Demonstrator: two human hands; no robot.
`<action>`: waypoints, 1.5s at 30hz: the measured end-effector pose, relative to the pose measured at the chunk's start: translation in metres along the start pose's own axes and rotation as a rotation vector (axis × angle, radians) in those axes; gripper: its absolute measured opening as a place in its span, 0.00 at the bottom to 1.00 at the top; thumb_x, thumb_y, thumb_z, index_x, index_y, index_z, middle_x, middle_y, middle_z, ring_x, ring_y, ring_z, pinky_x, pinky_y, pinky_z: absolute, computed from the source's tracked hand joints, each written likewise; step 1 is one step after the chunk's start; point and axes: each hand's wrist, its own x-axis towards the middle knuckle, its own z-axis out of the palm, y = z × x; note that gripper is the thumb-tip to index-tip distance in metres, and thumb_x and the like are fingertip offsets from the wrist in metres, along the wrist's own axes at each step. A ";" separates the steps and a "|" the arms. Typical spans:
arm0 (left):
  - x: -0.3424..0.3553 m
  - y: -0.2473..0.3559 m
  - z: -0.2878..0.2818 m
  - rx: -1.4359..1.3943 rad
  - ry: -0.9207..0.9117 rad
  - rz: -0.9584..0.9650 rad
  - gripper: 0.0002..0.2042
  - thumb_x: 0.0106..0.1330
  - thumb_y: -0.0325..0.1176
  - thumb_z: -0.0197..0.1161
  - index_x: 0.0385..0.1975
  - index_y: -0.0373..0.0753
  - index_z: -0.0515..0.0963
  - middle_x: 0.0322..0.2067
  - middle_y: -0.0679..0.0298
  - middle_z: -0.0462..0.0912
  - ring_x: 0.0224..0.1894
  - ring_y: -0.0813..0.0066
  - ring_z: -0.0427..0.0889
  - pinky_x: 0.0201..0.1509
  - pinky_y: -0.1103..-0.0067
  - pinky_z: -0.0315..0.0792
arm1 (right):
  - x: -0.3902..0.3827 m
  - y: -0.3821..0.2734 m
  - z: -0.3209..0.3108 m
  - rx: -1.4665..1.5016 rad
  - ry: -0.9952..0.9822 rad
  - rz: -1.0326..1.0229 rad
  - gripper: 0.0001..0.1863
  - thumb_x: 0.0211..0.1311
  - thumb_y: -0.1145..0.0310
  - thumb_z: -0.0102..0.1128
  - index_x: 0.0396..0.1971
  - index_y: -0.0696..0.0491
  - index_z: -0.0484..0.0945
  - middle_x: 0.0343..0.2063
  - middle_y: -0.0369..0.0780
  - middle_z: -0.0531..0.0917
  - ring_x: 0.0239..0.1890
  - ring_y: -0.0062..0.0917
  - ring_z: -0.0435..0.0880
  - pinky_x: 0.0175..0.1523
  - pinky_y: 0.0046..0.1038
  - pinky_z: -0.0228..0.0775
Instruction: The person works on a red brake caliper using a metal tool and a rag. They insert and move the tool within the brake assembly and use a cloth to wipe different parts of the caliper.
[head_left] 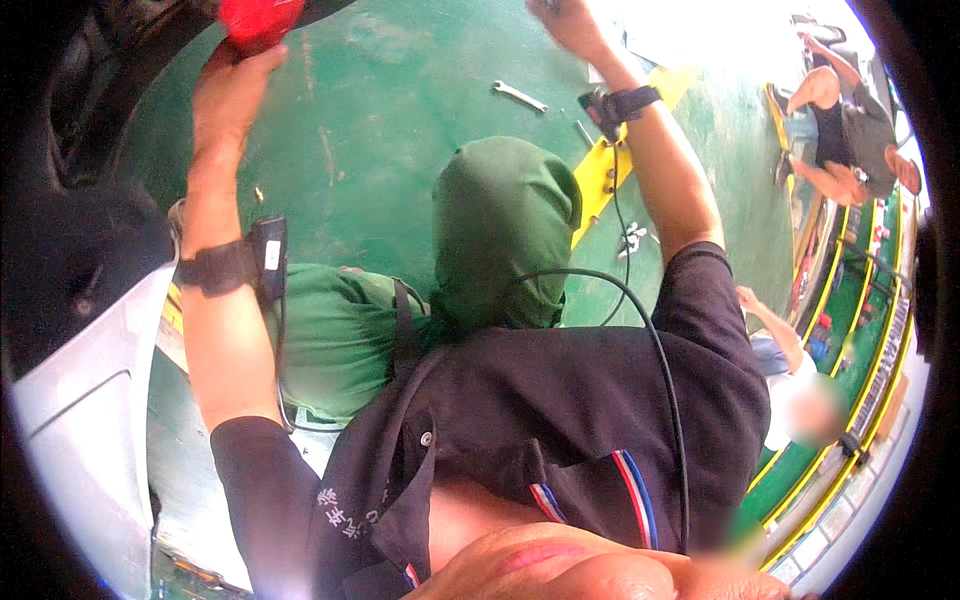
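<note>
My left hand (235,90) reaches up to the top left, its fingers closed around a bright red part (260,18). The top edge cuts that part off, and its kind does not show. Just beside it run dark curved vehicle parts (110,110). At the top middle my right hand (575,28) has its fingers bent together at the picture's edge; what they hold, if anything, I cannot make out. Below and left of that hand a silver spanner (520,96) lies on the green floor (370,150). Both wrists carry black straps with small devices.
A silver vehicle panel (90,430) stands close on my left. Under my right arm are a yellow strip (598,190) and small metal pieces (633,240). My green-covered knee (505,230) is bent in front. A cable crosses my chest. Two other people are at the right, near yellow-edged racks.
</note>
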 end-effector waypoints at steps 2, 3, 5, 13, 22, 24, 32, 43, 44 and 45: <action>0.007 -0.004 0.004 -0.006 0.033 -0.011 0.20 0.57 0.39 0.70 0.47 0.35 0.82 0.42 0.62 0.85 0.41 0.70 0.82 0.50 0.74 0.73 | -0.086 0.056 0.039 -0.192 -0.235 0.435 0.18 0.61 0.53 0.61 0.34 0.55 0.82 0.29 0.49 0.84 0.33 0.43 0.83 0.41 0.37 0.76; 0.002 -0.005 0.002 0.006 0.058 -0.043 0.19 0.57 0.38 0.70 0.45 0.34 0.82 0.41 0.61 0.86 0.40 0.71 0.82 0.49 0.75 0.73 | -0.106 0.036 0.045 -0.232 -0.234 0.397 0.18 0.59 0.53 0.62 0.35 0.54 0.83 0.30 0.49 0.85 0.35 0.45 0.84 0.44 0.39 0.76; -0.002 0.011 0.000 -0.123 0.059 -0.201 0.17 0.56 0.36 0.70 0.42 0.33 0.83 0.39 0.61 0.85 0.39 0.71 0.82 0.47 0.75 0.74 | -0.142 0.039 0.070 -0.207 -0.361 0.520 0.20 0.55 0.53 0.64 0.39 0.53 0.80 0.34 0.51 0.84 0.39 0.47 0.83 0.47 0.45 0.75; 0.022 -0.010 -0.008 -0.172 0.090 -0.220 0.14 0.57 0.24 0.66 0.43 0.31 0.80 0.39 0.59 0.84 0.38 0.68 0.85 0.45 0.73 0.77 | -0.164 0.033 0.104 -0.246 -0.361 0.655 0.13 0.52 0.64 0.61 0.33 0.57 0.80 0.33 0.52 0.84 0.38 0.47 0.85 0.44 0.43 0.78; 0.021 -0.005 -0.002 -0.161 0.167 -0.240 0.11 0.57 0.22 0.64 0.40 0.31 0.80 0.38 0.59 0.84 0.36 0.68 0.86 0.40 0.77 0.76 | -0.237 0.105 0.043 -0.294 -0.174 1.073 0.14 0.52 0.63 0.58 0.34 0.57 0.82 0.36 0.54 0.85 0.41 0.47 0.85 0.48 0.42 0.78; 0.021 -0.006 -0.003 -0.154 0.165 -0.244 0.07 0.57 0.23 0.66 0.36 0.34 0.81 0.35 0.62 0.85 0.35 0.71 0.86 0.37 0.81 0.75 | -0.261 0.132 0.032 -0.305 -0.170 1.113 0.15 0.53 0.63 0.58 0.35 0.59 0.81 0.36 0.55 0.84 0.41 0.48 0.85 0.48 0.42 0.77; 0.021 -0.002 0.000 -0.115 0.152 -0.253 0.12 0.51 0.25 0.67 0.37 0.31 0.81 0.34 0.61 0.84 0.34 0.67 0.84 0.38 0.76 0.76 | -0.246 0.147 0.011 -0.439 -0.102 0.891 0.17 0.54 0.67 0.57 0.44 0.56 0.79 0.38 0.51 0.84 0.43 0.47 0.84 0.51 0.42 0.76; 0.017 -0.009 -0.007 0.785 0.108 0.243 0.08 0.55 0.35 0.62 0.31 0.40 0.83 0.32 0.52 0.85 0.36 0.56 0.83 0.41 0.65 0.75 | -0.167 0.148 0.012 -0.521 -0.528 0.884 0.15 0.53 0.66 0.56 0.35 0.59 0.84 0.40 0.55 0.85 0.45 0.41 0.86 0.49 0.42 0.78; 0.012 0.005 0.009 0.875 0.119 0.281 0.09 0.58 0.34 0.57 0.33 0.41 0.81 0.33 0.46 0.83 0.40 0.47 0.82 0.43 0.61 0.75 | -0.161 0.140 0.017 -0.486 -0.388 1.026 0.17 0.57 0.65 0.56 0.43 0.60 0.81 0.44 0.56 0.83 0.48 0.45 0.84 0.53 0.42 0.76; 0.014 0.008 0.013 0.681 0.184 0.126 0.09 0.59 0.35 0.57 0.34 0.41 0.81 0.34 0.47 0.83 0.42 0.47 0.82 0.44 0.61 0.75 | -0.143 0.134 0.023 -0.433 -0.371 0.907 0.18 0.59 0.64 0.56 0.46 0.60 0.79 0.44 0.56 0.82 0.49 0.46 0.83 0.54 0.42 0.75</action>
